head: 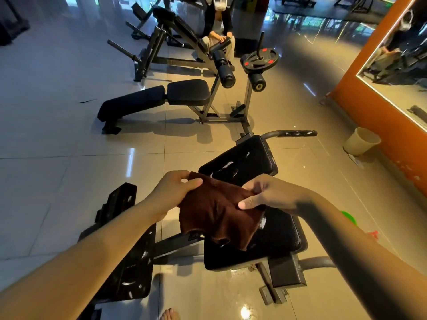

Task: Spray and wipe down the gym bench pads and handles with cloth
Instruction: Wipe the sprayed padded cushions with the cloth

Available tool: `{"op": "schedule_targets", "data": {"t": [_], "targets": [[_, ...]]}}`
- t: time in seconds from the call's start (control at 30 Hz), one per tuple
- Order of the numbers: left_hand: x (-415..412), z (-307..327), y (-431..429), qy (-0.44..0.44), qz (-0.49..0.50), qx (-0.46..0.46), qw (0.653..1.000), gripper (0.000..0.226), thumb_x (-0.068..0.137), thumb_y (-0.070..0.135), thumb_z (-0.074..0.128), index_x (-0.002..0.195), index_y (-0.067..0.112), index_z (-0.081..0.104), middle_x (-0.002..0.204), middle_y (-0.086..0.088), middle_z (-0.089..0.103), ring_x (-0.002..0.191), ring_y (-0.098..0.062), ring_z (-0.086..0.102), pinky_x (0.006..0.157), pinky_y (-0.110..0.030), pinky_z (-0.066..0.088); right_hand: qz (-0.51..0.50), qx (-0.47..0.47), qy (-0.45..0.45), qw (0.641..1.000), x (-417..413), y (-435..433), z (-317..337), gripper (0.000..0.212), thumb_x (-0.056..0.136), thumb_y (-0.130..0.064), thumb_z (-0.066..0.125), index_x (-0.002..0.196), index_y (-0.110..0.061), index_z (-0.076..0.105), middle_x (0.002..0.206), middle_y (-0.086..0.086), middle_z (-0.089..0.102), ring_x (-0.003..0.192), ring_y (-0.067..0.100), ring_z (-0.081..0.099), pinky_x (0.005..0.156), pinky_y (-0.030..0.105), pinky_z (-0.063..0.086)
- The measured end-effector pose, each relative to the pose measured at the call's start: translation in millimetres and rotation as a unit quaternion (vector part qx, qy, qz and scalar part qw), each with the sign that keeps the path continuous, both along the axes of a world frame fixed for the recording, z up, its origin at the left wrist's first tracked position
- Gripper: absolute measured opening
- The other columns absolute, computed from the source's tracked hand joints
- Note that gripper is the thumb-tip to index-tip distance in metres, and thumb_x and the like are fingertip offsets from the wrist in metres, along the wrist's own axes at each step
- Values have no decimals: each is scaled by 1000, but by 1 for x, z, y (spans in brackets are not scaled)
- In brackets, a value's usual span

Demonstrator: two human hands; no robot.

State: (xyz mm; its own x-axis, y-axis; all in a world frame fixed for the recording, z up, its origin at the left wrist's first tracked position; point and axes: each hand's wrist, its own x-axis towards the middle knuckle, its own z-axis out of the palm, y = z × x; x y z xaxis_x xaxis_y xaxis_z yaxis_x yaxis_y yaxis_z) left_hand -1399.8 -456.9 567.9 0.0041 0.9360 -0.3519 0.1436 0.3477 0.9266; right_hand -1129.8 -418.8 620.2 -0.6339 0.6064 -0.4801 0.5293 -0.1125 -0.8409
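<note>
Two hands hold one brown cloth (215, 215) above the near bench. The left hand (178, 188) pinches its far left corner between thumb and fingers, and the right hand (265, 192) grasps its right edge with the thumb on top. The cloth hangs slack over the gap between the bench's two black pads. Its lower edge covers the far left corner of the near pad (279, 239); whether it touches cannot be told. The far pad (242, 158) carries white wet streaks. Two grey curved handles stick out on the right side: one past the far pad's far corner (293, 133), also streaked, and one below the near pad's near corner (316, 262). Two black side panels (131, 269) stand just left of the bench. Glossy tiled floor (46, 158) lies open to the left. On the right, one pale bin (360, 140) sits by the orange wall (369, 93). Beyond stand one adjustable bench (152, 100), two foam rollers (225, 72) and one weight plate (260, 58).
</note>
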Motion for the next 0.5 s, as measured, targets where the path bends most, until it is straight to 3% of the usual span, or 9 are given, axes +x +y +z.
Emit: {"op": "schedule_targets", "data": {"t": [0.07, 0.17, 0.27, 0.33, 0.5], "targets": [[0, -7, 3, 67, -10, 12, 998, 24, 101, 38, 62, 114, 21, 72, 105, -1, 76, 97, -22, 73, 80, -39, 62, -42, 2, -44, 998, -3, 4, -6, 28, 97, -23, 69, 101, 4, 74, 100, 20, 75, 98, 31, 74, 101, 44, 55], [4, -18, 7, 176, 4, 4, 984, 29, 100, 43, 60, 107, 18, 73, 101, -1, 72, 97, -22, 69, 88, -45, 60, -113, -38, -96, 988, -19, 2, -17, 26, 98, -24, 67, 102, 1, 73, 103, 20, 74, 94, 33, 75, 90, 47, 61], [14, -20, 1, 271, 43, 42, 961, 27, 98, 44, 63, 88, 20, 70, 85, 3, 68, 87, -19, 67, 76, -35, 56, -189, -103, -108, 971, -37, -7, -26, 21, 102, -19, 62, 111, 0, 66, 109, 20, 71, 94, 35, 74, 79, 46, 64], [27, -13, -11, 304, 55, 115, 944, 22, 99, 42, 62, 89, 24, 69, 81, 9, 66, 82, -12, 65, 70, -28, 52, -226, -153, -67, 960, -43, -13, -32, 26, 103, -20, 58, 120, 1, 59, 115, 22, 68, 94, 35, 75, 79, 46, 64], [56, -12, -43, 335, -22, 254, 907, 26, 101, 41, 59, 120, 26, 69, 103, 12, 61, 93, -5, 57, 81, -22, 48, -305, -234, 97, 918, -53, -27, -38, 42, 107, -36, 47, 132, -3, 56, 115, 20, 67, 102, 32, 70, 80, 41, 61]]}}
